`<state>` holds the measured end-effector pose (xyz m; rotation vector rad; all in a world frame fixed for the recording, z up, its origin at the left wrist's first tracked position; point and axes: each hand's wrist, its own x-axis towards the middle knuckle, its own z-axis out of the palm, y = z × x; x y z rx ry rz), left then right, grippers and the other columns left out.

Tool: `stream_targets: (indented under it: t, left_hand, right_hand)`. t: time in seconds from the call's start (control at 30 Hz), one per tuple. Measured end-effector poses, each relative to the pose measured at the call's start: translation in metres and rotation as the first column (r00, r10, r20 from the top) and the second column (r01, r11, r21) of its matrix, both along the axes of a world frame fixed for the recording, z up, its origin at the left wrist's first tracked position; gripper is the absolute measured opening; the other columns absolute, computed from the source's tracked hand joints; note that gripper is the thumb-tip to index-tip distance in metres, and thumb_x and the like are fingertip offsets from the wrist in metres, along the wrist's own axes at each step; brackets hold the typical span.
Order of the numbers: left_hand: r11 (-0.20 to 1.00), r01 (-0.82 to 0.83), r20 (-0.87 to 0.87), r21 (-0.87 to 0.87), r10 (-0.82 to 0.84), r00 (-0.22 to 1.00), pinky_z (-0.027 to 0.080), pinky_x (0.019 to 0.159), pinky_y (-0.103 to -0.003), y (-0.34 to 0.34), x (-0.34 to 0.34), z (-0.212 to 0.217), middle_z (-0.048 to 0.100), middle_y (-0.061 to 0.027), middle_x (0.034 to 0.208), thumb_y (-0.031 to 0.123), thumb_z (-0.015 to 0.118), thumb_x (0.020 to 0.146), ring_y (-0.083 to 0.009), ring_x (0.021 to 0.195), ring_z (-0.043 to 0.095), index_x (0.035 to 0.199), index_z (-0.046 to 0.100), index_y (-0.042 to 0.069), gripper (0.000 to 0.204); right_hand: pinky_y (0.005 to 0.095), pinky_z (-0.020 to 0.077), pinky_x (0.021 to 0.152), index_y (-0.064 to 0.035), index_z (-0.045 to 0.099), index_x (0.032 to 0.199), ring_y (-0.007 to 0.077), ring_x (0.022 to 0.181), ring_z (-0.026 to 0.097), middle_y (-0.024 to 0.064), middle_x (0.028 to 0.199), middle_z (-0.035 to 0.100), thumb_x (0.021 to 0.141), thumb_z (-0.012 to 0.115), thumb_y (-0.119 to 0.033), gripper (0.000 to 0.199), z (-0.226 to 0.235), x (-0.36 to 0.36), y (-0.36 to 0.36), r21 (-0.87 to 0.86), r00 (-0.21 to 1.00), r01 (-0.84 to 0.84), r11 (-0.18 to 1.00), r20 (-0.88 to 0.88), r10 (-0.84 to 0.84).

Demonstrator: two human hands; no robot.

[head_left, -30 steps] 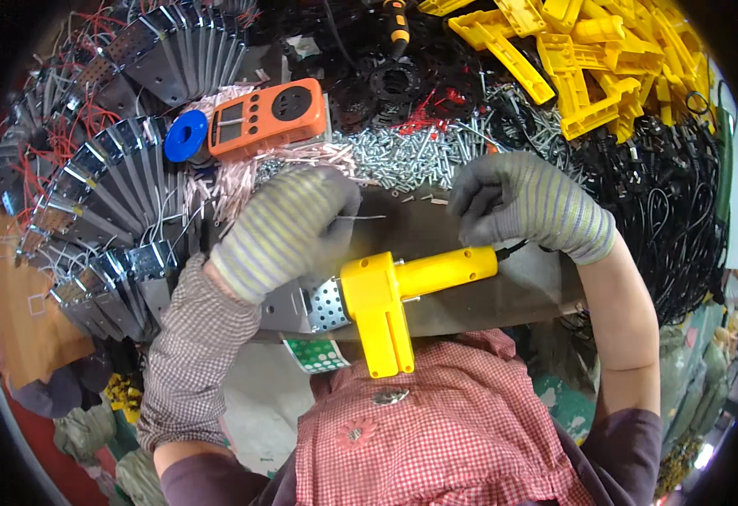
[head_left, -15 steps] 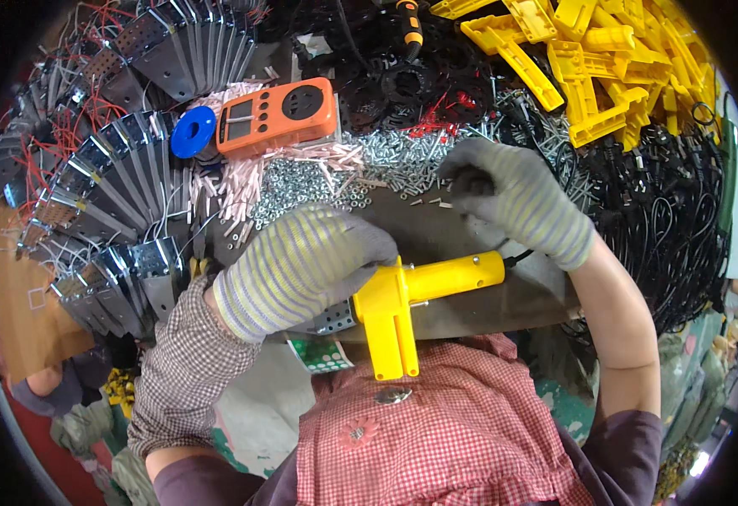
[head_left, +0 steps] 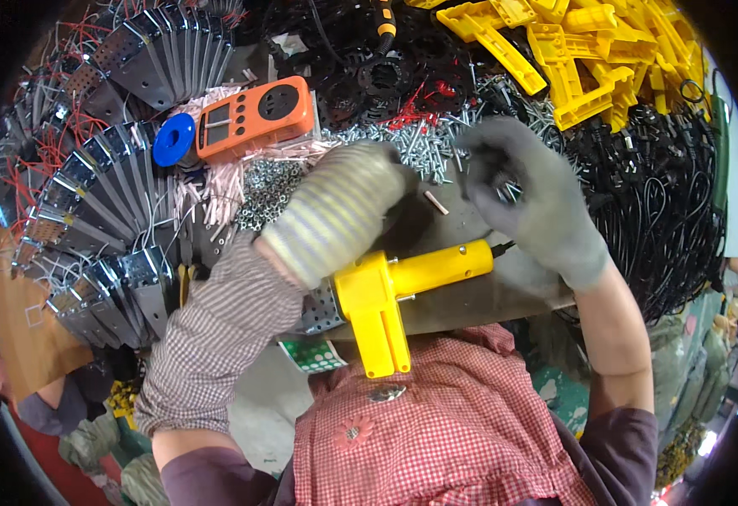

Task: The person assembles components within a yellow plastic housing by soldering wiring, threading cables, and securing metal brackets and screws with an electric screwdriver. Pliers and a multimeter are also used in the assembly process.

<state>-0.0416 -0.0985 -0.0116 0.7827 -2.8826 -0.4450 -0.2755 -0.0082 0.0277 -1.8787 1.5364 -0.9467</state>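
My left hand (head_left: 335, 211), in a striped knitted glove, reaches over the bench just above a yellow plastic tool housing (head_left: 373, 308). Its fingers are bent together near the screws, and what they hold, if anything, is hidden. My right hand (head_left: 546, 211), gloved with its grey palm side showing, is curled at the edge of the screw pile. Small metal screws (head_left: 508, 191) show inside the curl of its fingers. The housing lies at the bench's front edge, joined to a perforated metal plate (head_left: 322, 308). Its handle points right and ends in a black cable (head_left: 502, 248).
Behind my hands lie loose screws (head_left: 424, 152), nuts (head_left: 272, 190) and pale pink sleeves (head_left: 221, 181). An orange meter (head_left: 255, 118) and a blue spool (head_left: 174, 140) stand left. Metal plates (head_left: 112, 181) fan out farther left. Yellow shells (head_left: 588, 51) and black cables (head_left: 647, 211) are heaped right.
My left hand has left the yellow housing and moved up and right toward the screws. My right hand has turned so its palm shows and shifted slightly nearer. A pink sleeve now shows between them.
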Motion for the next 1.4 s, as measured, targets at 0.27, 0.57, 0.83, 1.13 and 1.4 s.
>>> stream_targets:
  t: [0.27,0.57,0.83,1.13,1.4]
  left_hand:
    - [0.928,0.304,0.163,-0.215,-0.273,0.948,0.062,0.075,-0.046,0.002,-0.039,-0.010,0.075,-0.0175,0.089,0.014,0.066,0.090,-0.0347,0.086,0.076,0.093,0.077,0.003,0.015]
    - [0.939,0.262,0.098,-0.224,-0.246,0.964,0.061,0.078,-0.044,0.001,-0.025,-0.007,0.073,-0.0155,0.094,0.011,0.067,0.089,-0.0339,0.090,0.074,0.099,0.076,0.004,0.015]
    - [0.962,-0.191,-0.433,0.195,0.259,0.863,0.058,0.079,-0.040,0.066,0.080,0.032,0.072,-0.0097,0.094,0.000,0.083,0.075,-0.0273,0.087,0.071,0.100,0.074,0.008,0.027]
    - [0.907,0.080,-0.472,0.412,0.138,0.871,0.056,0.079,-0.044,0.136,0.111,0.004,0.069,-0.0079,0.096,0.015,0.087,0.076,-0.0297,0.088,0.070,0.101,0.077,0.009,0.027]
    - [0.971,0.094,-0.442,0.219,0.013,0.897,0.056,0.079,-0.043,0.144,0.110,0.002,0.065,-0.0053,0.094,0.021,0.084,0.077,-0.0281,0.093,0.068,0.100,0.076,0.012,0.025]
  right_hand:
    - [0.0296,0.0612,0.087,-0.0056,0.067,0.129,0.0123,0.093,0.075,0.0049,0.101,0.074,0.087,0.085,0.002,0.046,-0.008,0.036,0.099,0.387,0.832,-0.375,0.842,0.541,0.122]
    - [0.0370,0.0601,0.075,-0.0098,0.067,0.126,0.0245,0.082,0.075,0.0079,0.094,0.072,0.089,0.084,-0.013,0.042,-0.001,0.062,0.095,0.237,0.900,-0.424,0.874,0.216,0.378]
    - [0.0423,0.0596,0.066,-0.0117,0.069,0.121,0.0289,0.075,0.071,0.0086,0.086,0.066,0.086,0.077,-0.017,0.036,-0.014,0.077,0.099,-0.045,0.880,-0.463,0.885,-0.143,0.453]
    - [0.0404,0.0566,0.061,-0.0117,0.072,0.122,0.0236,0.071,0.068,0.0048,0.084,0.063,0.089,0.075,-0.017,0.034,-0.008,0.081,0.097,-0.037,0.843,-0.508,0.860,-0.223,0.489]
    - [0.0394,0.0571,0.062,-0.0150,0.071,0.126,0.0248,0.071,0.070,0.0055,0.086,0.067,0.086,0.078,-0.014,0.041,0.000,0.089,0.111,0.029,0.884,-0.368,0.929,-0.300,0.359]
